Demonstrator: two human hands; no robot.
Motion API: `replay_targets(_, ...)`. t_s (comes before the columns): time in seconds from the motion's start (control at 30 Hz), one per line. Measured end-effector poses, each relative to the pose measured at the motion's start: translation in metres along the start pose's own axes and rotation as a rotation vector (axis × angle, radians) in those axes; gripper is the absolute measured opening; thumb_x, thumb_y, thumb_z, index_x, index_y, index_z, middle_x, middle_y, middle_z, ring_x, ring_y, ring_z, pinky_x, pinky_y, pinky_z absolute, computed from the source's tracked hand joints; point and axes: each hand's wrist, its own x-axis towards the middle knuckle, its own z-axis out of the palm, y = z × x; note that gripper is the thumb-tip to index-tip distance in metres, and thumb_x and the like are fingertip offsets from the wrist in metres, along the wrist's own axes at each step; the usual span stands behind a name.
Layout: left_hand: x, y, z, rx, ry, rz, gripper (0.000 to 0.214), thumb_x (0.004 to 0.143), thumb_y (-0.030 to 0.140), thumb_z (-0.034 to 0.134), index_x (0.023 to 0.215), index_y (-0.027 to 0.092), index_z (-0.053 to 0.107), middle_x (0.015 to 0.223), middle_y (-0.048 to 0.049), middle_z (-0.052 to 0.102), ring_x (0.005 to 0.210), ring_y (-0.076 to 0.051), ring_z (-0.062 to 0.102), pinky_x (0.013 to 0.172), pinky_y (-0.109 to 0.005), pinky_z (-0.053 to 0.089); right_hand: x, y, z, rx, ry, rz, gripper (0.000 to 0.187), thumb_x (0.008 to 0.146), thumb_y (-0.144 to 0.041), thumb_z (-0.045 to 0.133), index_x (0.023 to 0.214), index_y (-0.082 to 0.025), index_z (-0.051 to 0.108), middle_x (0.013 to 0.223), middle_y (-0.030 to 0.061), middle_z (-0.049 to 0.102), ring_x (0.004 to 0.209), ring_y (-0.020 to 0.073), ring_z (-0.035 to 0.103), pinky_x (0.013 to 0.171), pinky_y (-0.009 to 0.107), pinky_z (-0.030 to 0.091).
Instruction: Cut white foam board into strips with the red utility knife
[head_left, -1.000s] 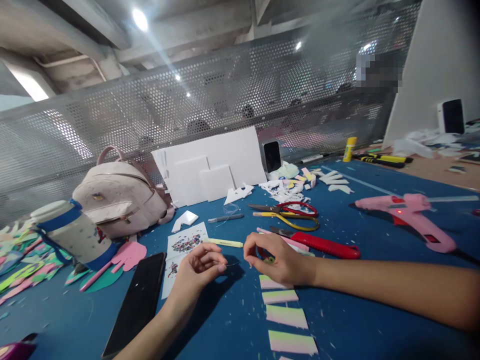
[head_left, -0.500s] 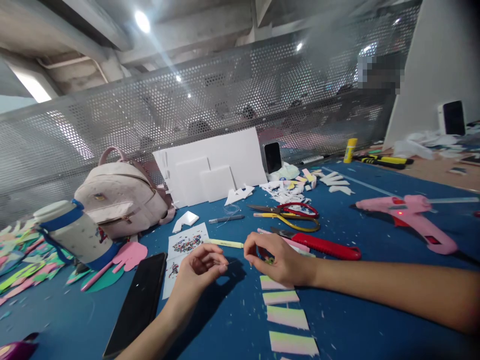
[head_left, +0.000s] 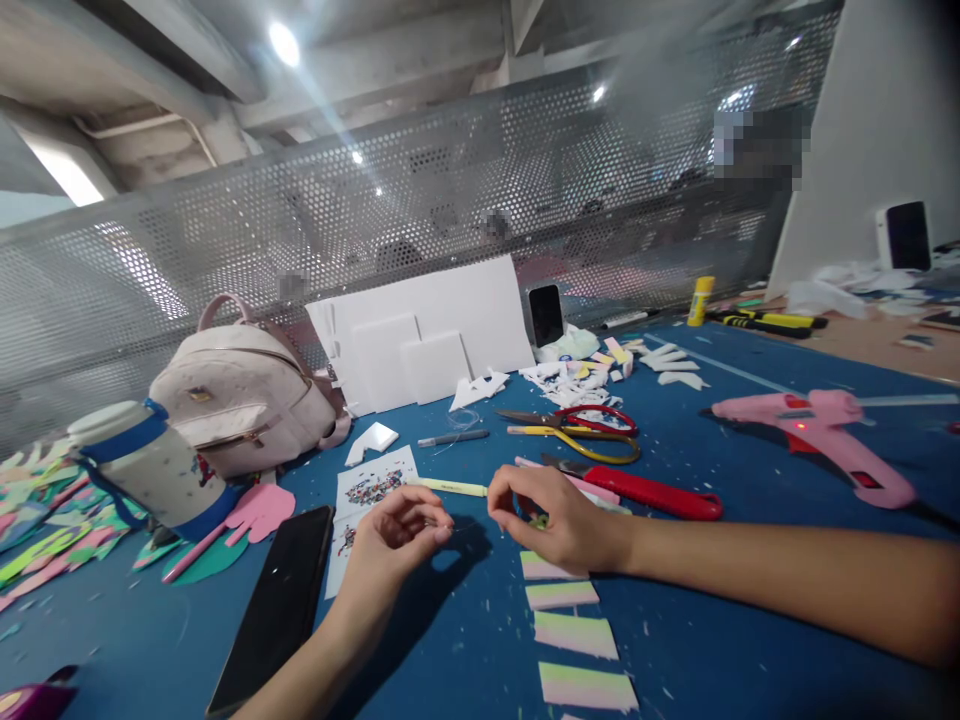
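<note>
Looks like a craft workshop: pastel strips [head_left: 575, 636], white scraps [head_left: 574, 386], scissors [head_left: 538, 418] and a glue gun [head_left: 840, 410] on the table [head_left: 450, 640], a perforated screen [head_left: 262, 220] behind it, concrete beams [head_left: 390, 85] above it.

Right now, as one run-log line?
left hand: curled, contents unclear; right hand: curled near pastel strips; pink glue gun: red light lit; black phone: lying flat

Two bare hands [head_left: 566, 520], slender fingers [head_left: 521, 482], bare wrists [head_left: 636, 543], slim, smooth forearms [head_left: 772, 580] uncovered along their visible length

Strips [head_left: 574, 634] on tbl [head_left: 450, 650] btwn phone [head_left: 274, 610] & glue gun [head_left: 829, 430].
</note>
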Motion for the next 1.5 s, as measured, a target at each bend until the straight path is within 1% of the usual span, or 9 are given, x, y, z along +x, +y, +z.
replay_targets(0.17,-0.0014,0.0027,0.001,0.022,0.008,0.006,0.024,0.074,0.022,0.086,0.09,0.019,0.069,0.077,-0.0009,0.073,0.073,-0.014,0.065,0.066,-0.021,0.05,-0.0005,0.0004,0.0011,-0.027,0.001,-0.018,0.005,0.096,-0.019,0.054,0.092,-0.019,0.057,0.081,0.0005,0.062,0.065,0.011,0.052,0.059,0.023,0.041)
replay_targets(0.3,-0.0031,0.0061,0.0029,0.051,0.02,0.002,0.023,0.074,0.023,0.086,0.089,0.019,0.069,0.076,-0.0013,0.072,0.073,-0.014,0.066,0.066,-0.022,0.05,0.0008,-0.0018,0.0,-0.044,0.012,-0.005,0.006,0.096,-0.019,0.053,0.092,-0.019,0.057,0.081,0.0009,0.063,0.064,0.0112,0.052,0.059,0.023,0.041)
replay_targets(0.6,-0.0028,0.0055,0.0028,0.042,0.014,0.002,0.021,0.075,0.022,0.085,0.09,0.02,0.07,0.078,-0.0011,0.072,0.076,-0.014,0.066,0.069,-0.022,0.051,0.0006,-0.0015,-0.0007,-0.054,0.013,0.006,0.006,0.097,-0.02,0.052,0.093,-0.019,0.056,0.081,0.0007,0.063,0.064,0.0112,0.053,0.059,0.024,0.041)
replay_targets(0.83,-0.0026,0.0065,0.0032,0.031,0.024,-0.002,0.022,0.074,0.021,0.086,0.089,0.02,0.07,0.077,-0.0009,0.073,0.075,-0.014,0.067,0.068,-0.022,0.052,0.0004,-0.0011,-0.0001,-0.034,0.004,-0.017,0.006,0.096,-0.019,0.053,0.092,-0.019,0.057,0.082,0.0011,0.063,0.066,0.0117,0.052,0.06,0.024,0.041)
replay_targets(1.07,-0.0029,0.004,0.0004,0.027,0.031,-0.012,0.022,0.076,0.02,0.086,0.09,0.02,0.07,0.08,0.0004,0.073,0.075,-0.011,0.066,0.068,-0.018,0.05,0.0,-0.0009,-0.0001,0.005,0.03,-0.093,0.005,0.094,-0.016,0.053,0.091,-0.019,0.056,0.08,0.0017,0.063,0.067,0.0123,0.054,0.062,0.024,0.043)
replay_targets(1.3,-0.0031,0.0036,0.0019,0.024,0.025,-0.011,0.023,0.075,0.021,0.086,0.09,0.019,0.07,0.078,0.0001,0.073,0.075,-0.012,0.066,0.068,-0.018,0.05,-0.0002,-0.0007,-0.0003,0.025,0.031,-0.125,0.005,0.094,-0.016,0.053,0.091,-0.019,0.057,0.078,0.0014,0.062,0.067,0.0119,0.053,0.062,0.023,0.042)
replay_targets(1.5,-0.003,0.0019,0.003,0.003,0.013,-0.012,0.025,0.074,0.021,0.087,0.09,0.018,0.068,0.076,0.0002,0.073,0.071,-0.011,0.065,0.066,-0.019,0.05,0.0001,-0.0027,-0.0007,0.042,0.042,-0.135,0.005,0.093,-0.015,0.054,0.091,-0.018,0.057,0.078,0.0013,0.061,0.065,0.0113,0.052,0.06,0.023,0.042)
